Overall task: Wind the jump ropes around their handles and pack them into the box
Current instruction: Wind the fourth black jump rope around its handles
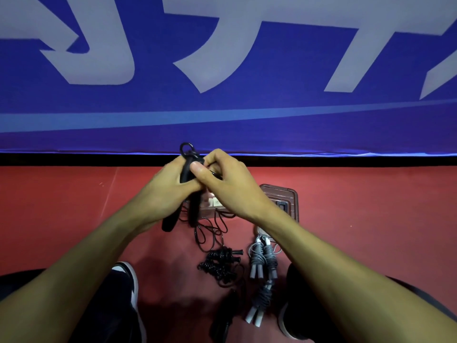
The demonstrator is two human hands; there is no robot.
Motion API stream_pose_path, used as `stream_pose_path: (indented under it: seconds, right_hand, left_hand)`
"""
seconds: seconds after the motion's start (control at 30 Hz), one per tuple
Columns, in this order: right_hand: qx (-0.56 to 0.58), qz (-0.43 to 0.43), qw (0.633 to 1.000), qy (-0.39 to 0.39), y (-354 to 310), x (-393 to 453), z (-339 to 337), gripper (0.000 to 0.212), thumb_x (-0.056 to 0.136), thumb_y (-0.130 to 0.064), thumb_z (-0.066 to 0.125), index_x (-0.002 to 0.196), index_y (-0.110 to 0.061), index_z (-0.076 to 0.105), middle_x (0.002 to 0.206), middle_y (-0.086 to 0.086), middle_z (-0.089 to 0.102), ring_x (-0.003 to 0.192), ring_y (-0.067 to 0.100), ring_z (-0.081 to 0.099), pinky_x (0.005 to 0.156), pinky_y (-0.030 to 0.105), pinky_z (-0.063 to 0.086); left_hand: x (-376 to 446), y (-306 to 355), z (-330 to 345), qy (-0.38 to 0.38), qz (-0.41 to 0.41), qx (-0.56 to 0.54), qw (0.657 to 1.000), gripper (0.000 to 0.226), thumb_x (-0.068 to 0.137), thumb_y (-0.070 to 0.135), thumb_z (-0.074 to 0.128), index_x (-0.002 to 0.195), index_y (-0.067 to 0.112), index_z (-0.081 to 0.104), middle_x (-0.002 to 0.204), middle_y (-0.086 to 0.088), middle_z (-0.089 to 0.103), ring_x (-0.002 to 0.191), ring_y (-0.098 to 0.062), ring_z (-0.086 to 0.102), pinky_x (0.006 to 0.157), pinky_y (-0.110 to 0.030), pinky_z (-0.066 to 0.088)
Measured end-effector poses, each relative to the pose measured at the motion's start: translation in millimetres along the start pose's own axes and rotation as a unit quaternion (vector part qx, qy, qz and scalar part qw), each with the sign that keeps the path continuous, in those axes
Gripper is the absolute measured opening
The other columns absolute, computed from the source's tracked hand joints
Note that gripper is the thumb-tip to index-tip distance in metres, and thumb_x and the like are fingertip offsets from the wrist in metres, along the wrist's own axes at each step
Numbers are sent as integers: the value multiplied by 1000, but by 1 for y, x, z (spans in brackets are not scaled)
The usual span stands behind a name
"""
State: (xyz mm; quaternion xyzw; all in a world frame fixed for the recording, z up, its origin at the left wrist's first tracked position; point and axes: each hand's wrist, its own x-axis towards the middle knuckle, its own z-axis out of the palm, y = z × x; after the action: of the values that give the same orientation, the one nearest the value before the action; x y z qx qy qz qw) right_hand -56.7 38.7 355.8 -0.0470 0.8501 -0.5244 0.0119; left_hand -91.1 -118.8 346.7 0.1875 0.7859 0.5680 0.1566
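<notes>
From the head view, the left hand point(170, 184) is closed around a pair of black handles point(184, 194) held together, their lower ends hanging below the palm. The right hand point(222, 184) pinches the thin black rope point(210, 231) at the handles' top, thumb pressed against them, where a small loop point(186, 147) sticks up. The rest of that rope trails down in loose loops to the red floor point(74, 219), in front of the clear box point(284, 199), which sits near the floor's far edge by the blue banner point(222, 107). Closer to the person lie a wound black rope point(218, 264) and two wound grey ropes point(262, 271). To wind well, the left hand should probably keep both handles squeezed parallel while the right lays each turn snug beside the last, keeping tension so the slack feeds up without snagging or kinking.
</notes>
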Motion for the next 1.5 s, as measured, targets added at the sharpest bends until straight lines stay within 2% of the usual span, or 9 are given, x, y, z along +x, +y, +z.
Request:
stream_pose_path:
  seconds: [0.17,0.3,0.47,0.63,0.73,0.9,1.1,1.33,1.5]
  right_hand:
    - [-98,18,994,34,9,1,1,46,95,-61,50,80,-17,51,61,-8,55,61,12,52,62,40,47]
    - [-56,25,997,48,11,7,-3,40,103,-45,49,74,-17,50,62,-8,49,56,8,42,56,27,36]
    - [14,38,996,76,9,10,-3,43,103,-45,53,75,-12,53,52,-15,47,52,3,39,55,21,34]
    - [55,48,995,74,7,10,-8,39,96,-53,61,90,-15,58,78,11,71,68,16,62,72,36,52]
    - [2,45,997,66,7,7,-9,43,96,-57,57,89,-15,57,82,4,74,77,18,67,74,34,51]
    - [-27,37,998,49,6,4,-9,43,99,-56,52,86,-16,55,64,-10,56,59,6,46,59,25,37]
    - [2,15,1000,-10,-2,0,-11,37,103,-48,50,91,-14,57,67,-2,65,62,7,52,64,34,44]
    - [6,-16,1000,-26,-5,-1,-11,26,104,-37,52,90,-15,56,65,-5,60,56,8,53,59,32,44]
    - [-31,-1,1000,2,-6,-3,-9,34,108,-40,41,78,-25,48,54,-12,57,56,-2,54,56,17,36]
  left_hand:
    - [-4,-6,10,-19,45,176,983,24,97,30,56,118,30,45,88,27,65,80,4,62,71,-17,45]
    - [-4,-3,13,1,23,191,981,22,102,45,41,99,24,46,78,5,61,68,-7,55,66,-28,44]
    - [-2,2,6,6,18,87,996,58,95,58,30,77,11,60,77,-10,64,74,-28,56,79,-49,48]
    - [-5,0,1,-43,-44,-135,989,62,91,51,52,101,-10,57,88,-13,57,84,-27,45,84,-45,34]
    - [-4,-6,5,-46,-43,-147,987,55,92,42,52,111,-9,56,89,-10,56,85,-24,46,84,-43,36]
    - [-2,-5,9,-57,-39,-146,987,36,89,24,69,118,5,60,95,1,70,88,-6,65,76,-15,50]
    - [-4,2,0,-32,-29,-53,998,62,74,46,81,116,4,62,108,-24,68,95,-31,68,84,-60,56]
    - [-7,6,6,-65,-22,-79,994,31,91,22,67,121,15,65,116,-5,73,111,-21,69,99,-44,53]
    - [-6,5,7,-56,-24,-94,994,36,88,23,66,120,9,58,93,-6,71,88,-18,69,87,-45,56]
